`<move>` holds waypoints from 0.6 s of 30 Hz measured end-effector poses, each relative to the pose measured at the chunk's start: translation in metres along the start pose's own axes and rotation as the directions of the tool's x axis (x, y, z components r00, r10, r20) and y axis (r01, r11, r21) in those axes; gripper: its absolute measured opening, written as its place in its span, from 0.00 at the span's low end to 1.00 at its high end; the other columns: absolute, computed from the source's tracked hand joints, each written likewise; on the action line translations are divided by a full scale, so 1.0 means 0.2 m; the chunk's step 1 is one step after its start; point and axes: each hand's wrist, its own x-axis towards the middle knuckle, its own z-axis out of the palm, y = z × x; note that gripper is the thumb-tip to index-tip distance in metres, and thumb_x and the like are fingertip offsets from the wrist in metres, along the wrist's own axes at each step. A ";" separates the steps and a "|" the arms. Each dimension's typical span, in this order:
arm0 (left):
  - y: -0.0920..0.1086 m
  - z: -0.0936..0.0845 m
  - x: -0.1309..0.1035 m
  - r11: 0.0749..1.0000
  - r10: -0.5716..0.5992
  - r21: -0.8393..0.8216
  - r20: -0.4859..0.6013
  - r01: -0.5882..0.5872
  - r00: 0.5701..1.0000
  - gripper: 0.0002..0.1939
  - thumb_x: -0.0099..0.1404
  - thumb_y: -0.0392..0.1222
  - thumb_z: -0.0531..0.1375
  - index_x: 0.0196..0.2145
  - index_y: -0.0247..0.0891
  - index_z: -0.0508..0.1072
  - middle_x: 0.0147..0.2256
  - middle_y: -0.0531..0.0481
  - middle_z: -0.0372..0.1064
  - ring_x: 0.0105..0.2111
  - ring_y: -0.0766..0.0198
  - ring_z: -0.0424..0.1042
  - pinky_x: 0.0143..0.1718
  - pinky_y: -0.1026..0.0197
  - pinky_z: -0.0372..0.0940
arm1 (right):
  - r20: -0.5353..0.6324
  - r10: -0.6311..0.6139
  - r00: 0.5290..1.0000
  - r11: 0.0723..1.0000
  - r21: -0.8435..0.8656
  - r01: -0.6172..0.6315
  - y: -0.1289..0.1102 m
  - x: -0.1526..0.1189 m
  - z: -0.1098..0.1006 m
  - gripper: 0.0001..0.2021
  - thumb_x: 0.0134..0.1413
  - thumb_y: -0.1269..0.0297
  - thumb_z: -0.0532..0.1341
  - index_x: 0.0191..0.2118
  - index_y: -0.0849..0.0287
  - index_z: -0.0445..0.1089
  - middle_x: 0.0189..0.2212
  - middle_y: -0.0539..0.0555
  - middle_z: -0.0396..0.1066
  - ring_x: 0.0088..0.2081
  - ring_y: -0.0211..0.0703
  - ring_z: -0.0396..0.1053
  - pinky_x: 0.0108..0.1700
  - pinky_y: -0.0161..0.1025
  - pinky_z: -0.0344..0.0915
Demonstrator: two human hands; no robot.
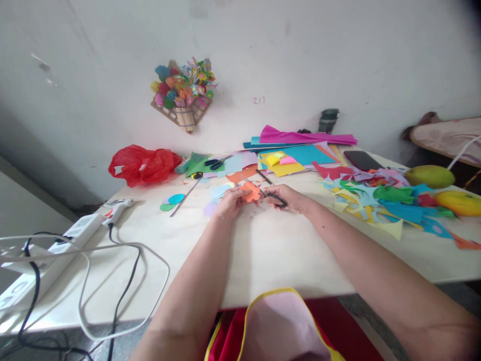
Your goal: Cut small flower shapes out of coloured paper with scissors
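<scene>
An orange paper flower (251,192) with rounded petals is pinched between the fingers of my left hand (232,201), above the middle of the pale table. My right hand (284,197) is closed on a small pair of dark-handled scissors (277,199), their blades pointing left towards the flower's right edge. Whether the blades touch the paper is too small to tell. Small orange scraps lie just beneath. Behind my hands are a black pen (264,177) and a stack of coloured paper (296,155) with yellow and pink pieces on top.
Paper scraps (376,198), a phone (363,160) and two mangoes (430,176) are at the right. To the left lie a red plastic bag (145,164), blue and green paper circles (176,199), power strips (80,230) and loose cables. Another pair of scissors (216,163) rests at the back.
</scene>
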 end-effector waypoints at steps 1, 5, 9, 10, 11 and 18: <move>0.00 0.00 0.00 1.000 0.000 0.000 -0.001 0.000 1.000 0.12 0.41 0.34 0.71 0.25 0.32 0.76 0.26 0.46 0.76 0.25 0.63 0.73 0.33 0.60 0.69 | -0.002 0.004 1.000 1.000 0.000 -0.004 0.00 0.00 0.00 0.09 0.42 0.62 0.68 0.29 0.62 0.72 0.14 0.44 0.62 0.15 0.29 0.54 0.15 0.30 0.52; 0.00 0.00 0.00 1.000 0.009 0.008 0.000 -0.009 1.000 0.11 0.41 0.35 0.71 0.25 0.32 0.76 0.25 0.47 0.75 0.24 0.63 0.72 0.33 0.59 0.69 | -0.010 0.002 1.000 1.000 -0.002 -0.002 -0.02 -0.01 0.02 0.09 0.42 0.63 0.68 0.29 0.62 0.71 0.13 0.43 0.61 0.14 0.29 0.54 0.14 0.29 0.52; 0.01 0.01 -0.01 1.000 0.019 0.019 0.006 -0.019 1.000 0.11 0.41 0.35 0.71 0.24 0.32 0.76 0.25 0.46 0.75 0.24 0.63 0.72 0.32 0.59 0.69 | -0.024 0.006 1.000 0.999 -0.034 -0.007 -0.03 -0.02 0.04 0.09 0.42 0.64 0.68 0.28 0.62 0.70 0.13 0.43 0.61 0.14 0.29 0.54 0.14 0.29 0.51; 0.01 0.02 -0.02 0.999 0.023 0.022 0.006 -0.023 1.000 0.11 0.41 0.36 0.71 0.24 0.32 0.76 0.25 0.47 0.75 0.24 0.63 0.72 0.32 0.59 0.68 | -0.032 0.008 0.999 0.999 -0.041 -0.009 -0.03 -0.02 0.04 0.09 0.43 0.64 0.68 0.28 0.62 0.69 0.13 0.43 0.61 0.14 0.29 0.54 0.14 0.29 0.51; 0.02 0.02 -0.02 0.999 0.027 0.026 0.003 -0.027 1.000 0.10 0.41 0.36 0.71 0.23 0.32 0.76 0.24 0.47 0.75 0.24 0.63 0.72 0.32 0.60 0.68 | -0.041 0.011 0.999 0.999 -0.045 -0.013 -0.03 -0.01 0.04 0.08 0.43 0.64 0.68 0.28 0.61 0.69 0.13 0.44 0.61 0.14 0.29 0.54 0.14 0.29 0.51; 0.02 0.03 -0.03 0.997 0.056 0.047 -0.041 -0.054 0.998 0.12 0.40 0.36 0.72 0.24 0.32 0.77 0.25 0.47 0.75 0.25 0.63 0.72 0.34 0.59 0.68 | -0.054 -0.009 0.998 0.999 -0.035 0.008 0.00 0.00 0.02 0.10 0.44 0.63 0.70 0.29 0.61 0.70 0.14 0.45 0.62 0.14 0.30 0.56 0.14 0.30 0.53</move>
